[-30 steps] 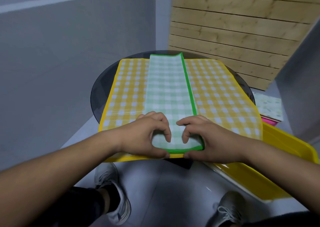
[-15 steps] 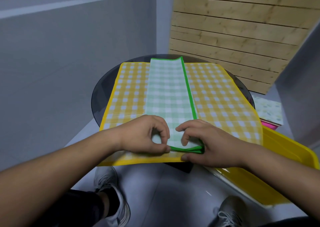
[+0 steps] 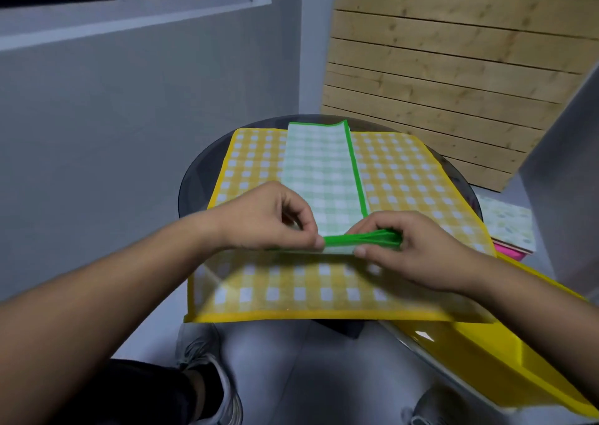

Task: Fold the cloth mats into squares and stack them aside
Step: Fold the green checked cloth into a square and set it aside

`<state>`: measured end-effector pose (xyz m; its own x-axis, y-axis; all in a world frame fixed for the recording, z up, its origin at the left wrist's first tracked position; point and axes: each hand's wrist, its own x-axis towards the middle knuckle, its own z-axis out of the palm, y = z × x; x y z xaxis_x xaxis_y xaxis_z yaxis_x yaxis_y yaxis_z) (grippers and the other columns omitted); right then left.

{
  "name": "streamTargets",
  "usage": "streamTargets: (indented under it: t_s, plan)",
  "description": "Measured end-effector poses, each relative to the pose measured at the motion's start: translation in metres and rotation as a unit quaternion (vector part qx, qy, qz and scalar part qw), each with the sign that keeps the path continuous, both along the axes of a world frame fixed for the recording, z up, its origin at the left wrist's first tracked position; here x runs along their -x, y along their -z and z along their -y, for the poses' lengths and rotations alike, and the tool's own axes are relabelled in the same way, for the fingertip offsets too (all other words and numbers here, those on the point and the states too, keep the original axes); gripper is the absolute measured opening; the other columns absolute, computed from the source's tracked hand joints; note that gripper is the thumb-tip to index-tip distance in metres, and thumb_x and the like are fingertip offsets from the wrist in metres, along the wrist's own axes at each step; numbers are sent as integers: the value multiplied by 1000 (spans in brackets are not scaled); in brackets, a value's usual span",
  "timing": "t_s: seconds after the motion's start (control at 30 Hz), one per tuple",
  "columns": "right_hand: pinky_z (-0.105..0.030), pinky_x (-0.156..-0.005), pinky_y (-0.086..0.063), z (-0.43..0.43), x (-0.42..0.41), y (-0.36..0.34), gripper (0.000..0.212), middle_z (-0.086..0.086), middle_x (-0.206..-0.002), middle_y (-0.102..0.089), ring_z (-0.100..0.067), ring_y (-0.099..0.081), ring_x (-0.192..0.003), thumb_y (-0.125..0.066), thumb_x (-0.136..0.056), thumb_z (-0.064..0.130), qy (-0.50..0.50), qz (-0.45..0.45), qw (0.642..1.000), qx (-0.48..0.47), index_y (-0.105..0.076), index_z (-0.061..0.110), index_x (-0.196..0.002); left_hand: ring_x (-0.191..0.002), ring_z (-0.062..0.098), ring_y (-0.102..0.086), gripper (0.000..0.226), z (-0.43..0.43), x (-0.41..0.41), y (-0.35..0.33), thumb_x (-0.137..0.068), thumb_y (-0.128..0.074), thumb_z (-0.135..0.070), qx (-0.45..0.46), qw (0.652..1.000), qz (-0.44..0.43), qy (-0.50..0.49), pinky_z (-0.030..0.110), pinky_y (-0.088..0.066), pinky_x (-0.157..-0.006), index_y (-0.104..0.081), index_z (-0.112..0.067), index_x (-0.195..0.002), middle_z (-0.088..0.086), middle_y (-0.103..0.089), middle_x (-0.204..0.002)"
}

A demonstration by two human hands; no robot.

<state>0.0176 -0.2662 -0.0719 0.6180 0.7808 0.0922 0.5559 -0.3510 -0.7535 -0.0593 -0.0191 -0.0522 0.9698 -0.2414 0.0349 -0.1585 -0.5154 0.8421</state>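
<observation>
A green checked mat [image 3: 324, 172], folded into a long narrow strip, lies down the middle of a yellow checked mat [image 3: 411, 178] spread over a round dark glass table [image 3: 197, 178]. My left hand [image 3: 269, 217] pinches the strip's near end at its left corner. My right hand [image 3: 411, 246] pinches the same end at the right, where the green-edged layers [image 3: 363, 240] are bunched and lifted off the yellow mat. The strip's far end lies flat at the table's back edge.
A yellow plastic bin [image 3: 505, 353] stands low at the right, beside the table. A pale patterned mat [image 3: 509, 223] on a pink thing lies on the floor beyond it. A wooden slat wall rises behind the table. My shoes are below.
Both hands lifted the green strip's near end off the yellow mat and carried it away from me. More of the yellow mat's near part now shows.
</observation>
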Motion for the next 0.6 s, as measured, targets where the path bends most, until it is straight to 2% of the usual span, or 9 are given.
streamTargets:
  t_s: [0.07, 0.13, 0.2, 0.23, 0.33, 0.4, 0.47, 0.53, 0.6]
  plan:
    - [-36, -70, -53, -5, -6, -8, 6, -6, -85, -73, -21, -66, -74, -75, -84, 20, 24, -17, 999, -42, -74, 17, -89, -83, 42, -68, 22, -6, -5, -13, -72, -85, -35, 17, 1000, 7, -5, 57, -53, -85, -78, -14, -74, 17, -75, -85]
    - [-24, -60, -46, -11, -13, -16, 6, 3, -73, -70, -8, -59, -64, -75, -84, 17, 38, -24, 996, -74, -73, 12, -85, -78, 25, -68, 26, -12, -11, -27, -72, -87, -33, 39, 999, 13, -10, 43, -55, -80, -77, -10, -78, 18, -75, -87]
    - [-17, -58, -42, -18, -22, -26, 9, 11, -67, -66, -1, -55, -61, -74, -85, 17, 51, -33, 994, -94, -71, 11, -80, -79, 15, -65, 36, -20, -18, -38, -68, -85, -41, 56, 998, 20, -18, 28, -53, -76, -77, -10, -84, 13, -74, -87]
    - [-17, -57, -41, -22, -28, -30, 10, 11, -66, -65, -2, -54, -60, -73, -86, 18, 62, -35, 992, -102, -70, 12, -78, -81, 13, -64, 39, -24, -23, -42, -65, -84, -43, 63, 997, 23, -27, 25, -51, -76, -76, -12, -87, 8, -73, -86]
    - [-21, -56, -42, -33, -47, -44, 13, 5, -72, -67, -6, -56, -63, -72, -87, 24, 99, -49, 985, -129, -71, 14, -79, -89, 10, -66, 41, -37, -38, -43, -61, -86, -41, 73, 995, 28, -66, 30, -51, -85, -73, -19, -93, -4, -71, -95]
    - [-21, -64, -50, -42, -62, -49, 14, 1, -85, -75, -9, -65, -71, -71, -88, 24, 120, -77, 978, -152, -73, 11, -91, -91, 9, -69, 37, -44, -49, -36, -69, -89, -23, 113, 991, 0, -78, 29, -54, -86, -72, -21, -101, -8, -74, -99]
    - [-27, -78, -55, -51, -77, -49, 18, -5, -97, -77, -15, -70, -83, -70, -89, 21, 139, -109, 969, -173, -74, 10, -102, -81, 6, -69, 36, -46, -62, -26, -80, -81, -6, 123, 987, -28, -99, 23, -55, -72, -70, -15, -113, -9, -76, -92]
    - [-35, -84, -55, -59, -91, -43, 21, -8, -101, -76, -19, -71, -87, -69, -90, 22, 152, -134, 961, -189, -73, 9, -105, -73, 8, -69, 26, -45, -75, -16, -85, -75, -4, 122, 980, -50, -147, 22, -56, -65, -71, -11, -110, -9, -75, -81]
    - [-41, -88, -56, -65, -102, -33, 26, -7, -102, -76, -21, -73, -91, -71, -88, 31, 176, -167, 951, -190, -72, 12, -106, -66, 8, -69, 17, -43, -86, -8, -89, -73, -8, 130, 968, -68, -204, 19, -53, -57, -73, -11, -105, -8, -74, -75]
